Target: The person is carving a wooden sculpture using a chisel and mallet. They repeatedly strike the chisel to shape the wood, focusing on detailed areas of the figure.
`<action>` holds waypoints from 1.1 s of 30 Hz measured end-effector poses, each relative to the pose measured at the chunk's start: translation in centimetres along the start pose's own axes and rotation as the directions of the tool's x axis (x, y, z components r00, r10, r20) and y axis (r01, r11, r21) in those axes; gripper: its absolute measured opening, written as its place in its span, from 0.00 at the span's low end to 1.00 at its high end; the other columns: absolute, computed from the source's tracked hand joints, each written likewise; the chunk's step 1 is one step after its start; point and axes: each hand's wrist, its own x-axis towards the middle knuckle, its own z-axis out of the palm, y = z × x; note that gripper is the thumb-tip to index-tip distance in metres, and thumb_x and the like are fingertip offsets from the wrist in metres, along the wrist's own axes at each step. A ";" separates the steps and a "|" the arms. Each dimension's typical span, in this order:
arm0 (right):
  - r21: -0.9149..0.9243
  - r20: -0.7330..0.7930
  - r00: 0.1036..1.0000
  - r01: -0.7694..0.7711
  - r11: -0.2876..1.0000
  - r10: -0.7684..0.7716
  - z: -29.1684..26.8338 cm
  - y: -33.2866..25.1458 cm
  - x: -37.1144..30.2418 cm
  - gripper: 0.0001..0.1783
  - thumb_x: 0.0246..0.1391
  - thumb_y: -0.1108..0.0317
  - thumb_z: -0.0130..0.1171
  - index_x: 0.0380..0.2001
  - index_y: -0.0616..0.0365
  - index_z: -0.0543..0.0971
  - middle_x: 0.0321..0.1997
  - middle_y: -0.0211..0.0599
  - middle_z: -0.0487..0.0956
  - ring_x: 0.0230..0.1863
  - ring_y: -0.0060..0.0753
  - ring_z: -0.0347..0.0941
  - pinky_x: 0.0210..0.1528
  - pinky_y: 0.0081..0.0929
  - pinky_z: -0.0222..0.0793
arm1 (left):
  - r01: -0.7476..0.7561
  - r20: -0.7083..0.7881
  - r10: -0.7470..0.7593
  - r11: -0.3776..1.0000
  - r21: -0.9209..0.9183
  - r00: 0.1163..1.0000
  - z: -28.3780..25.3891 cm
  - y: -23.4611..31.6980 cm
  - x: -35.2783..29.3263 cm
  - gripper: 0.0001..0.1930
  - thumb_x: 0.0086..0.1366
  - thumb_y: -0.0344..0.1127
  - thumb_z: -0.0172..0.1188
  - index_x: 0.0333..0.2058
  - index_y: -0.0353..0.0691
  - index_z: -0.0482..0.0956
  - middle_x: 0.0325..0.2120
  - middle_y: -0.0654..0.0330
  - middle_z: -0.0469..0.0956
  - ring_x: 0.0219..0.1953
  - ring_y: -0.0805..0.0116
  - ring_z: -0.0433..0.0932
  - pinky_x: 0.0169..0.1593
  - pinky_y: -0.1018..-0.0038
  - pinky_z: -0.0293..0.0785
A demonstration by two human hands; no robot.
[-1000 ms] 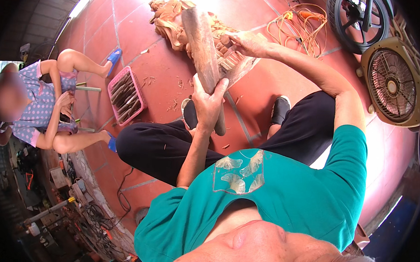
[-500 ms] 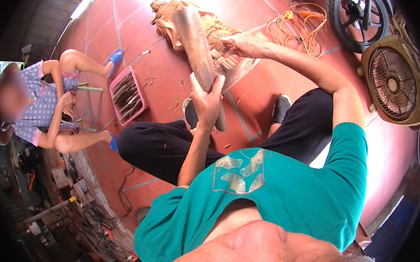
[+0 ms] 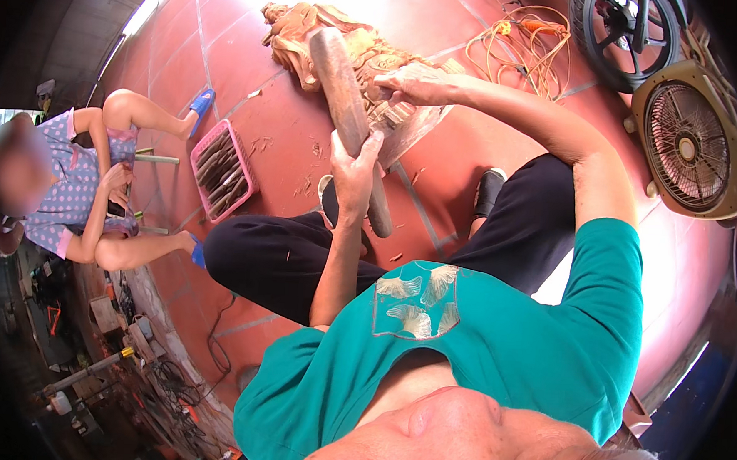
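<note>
In my left hand (image 3: 353, 177) is a long, worn wooden club (image 3: 339, 83), gripped around its narrower lower part. Its thick end points up and away from me, in front of part of a carved wooden figure (image 3: 308, 27). The carving is brown with deep folds and lies on the floor, a blockier base toward me. Close to the club, my right hand (image 3: 414, 84) is closed over the carving. Its fingers are curled together, and whatever they hold is hidden or too small to make out.
A pink basket (image 3: 248, 159) of chisel-like tools stands to the left, near a seated person (image 3: 80, 173) in a dotted outfit. An orange cable (image 3: 511, 50) coils at the back right, beside a wheel (image 3: 620, 39) and a box fan (image 3: 686, 142). Wood chips lie about the red tiles.
The club's thick end has moved slightly right and down in my left hand. My right hand has shifted a little left, nearer the club.
</note>
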 end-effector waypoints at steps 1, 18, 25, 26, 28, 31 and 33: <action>0.034 0.025 0.999 -0.033 0.999 0.032 0.0 -1.1 0.2 0.19 0.69 0.53 0.42 0.44 0.57 0.73 0.26 0.38 0.76 0.26 0.24 0.73 0.29 0.29 0.69 | -0.007 -0.011 0.007 0.999 -0.031 1.000 -0.2 0.0 -0.1 0.13 0.67 0.33 0.62 0.44 0.36 0.68 0.28 0.62 0.75 0.17 0.78 0.70 0.20 0.80 0.68; -0.014 -0.151 0.988 0.028 1.000 -0.030 -1.1 4.3 2.6 0.21 0.56 0.66 0.62 0.53 0.56 0.73 0.35 0.49 0.78 0.36 0.50 0.76 0.40 0.43 0.71 | -0.022 -0.006 0.023 0.999 0.029 1.000 -0.9 -0.2 0.2 0.15 0.67 0.33 0.62 0.47 0.35 0.68 0.28 0.63 0.74 0.20 0.79 0.71 0.22 0.80 0.69; -0.128 -0.137 0.982 0.114 0.985 -0.132 -1.8 1.4 0.1 0.22 0.56 0.71 0.60 0.55 0.57 0.72 0.35 0.47 0.81 0.38 0.49 0.79 0.40 0.40 0.72 | -0.098 0.023 0.097 0.993 0.059 0.995 0.6 1.4 -0.6 0.16 0.67 0.34 0.63 0.45 0.36 0.67 0.28 0.62 0.75 0.18 0.78 0.71 0.21 0.79 0.69; -0.113 -0.141 0.972 0.173 0.979 -0.188 -1.7 1.5 0.1 0.22 0.56 0.72 0.59 0.55 0.56 0.72 0.33 0.46 0.81 0.37 0.48 0.79 0.39 0.40 0.72 | -0.104 0.018 0.103 0.991 0.081 0.995 0.8 1.2 -0.7 0.16 0.66 0.34 0.63 0.45 0.36 0.67 0.28 0.62 0.75 0.18 0.78 0.72 0.21 0.79 0.69; -0.085 -0.160 0.941 0.289 0.953 -0.300 -1.6 1.4 0.2 0.22 0.55 0.72 0.58 0.55 0.56 0.73 0.30 0.45 0.81 0.36 0.46 0.80 0.38 0.39 0.73 | -0.122 0.015 0.121 0.984 0.128 0.993 1.1 1.1 -0.8 0.17 0.66 0.34 0.64 0.46 0.36 0.67 0.28 0.61 0.77 0.18 0.77 0.72 0.21 0.78 0.69; -0.126 -0.046 0.978 0.195 0.973 -0.202 -1.9 -0.6 0.0 0.23 0.55 0.71 0.59 0.55 0.55 0.74 0.27 0.43 0.81 0.31 0.44 0.80 0.34 0.37 0.72 | -0.108 0.047 0.098 0.894 0.434 0.994 0.7 -0.8 -0.3 0.18 0.65 0.35 0.65 0.46 0.35 0.66 0.27 0.60 0.78 0.18 0.76 0.73 0.21 0.77 0.70; -0.074 -0.051 0.988 0.143 0.987 -0.147 -0.9 -0.3 0.2 0.22 0.53 0.72 0.58 0.54 0.54 0.74 0.27 0.43 0.80 0.28 0.43 0.79 0.31 0.37 0.71 | -0.064 0.080 0.035 0.920 0.386 0.996 0.2 -0.9 -0.1 0.19 0.64 0.35 0.66 0.46 0.35 0.66 0.25 0.60 0.77 0.17 0.76 0.72 0.21 0.76 0.70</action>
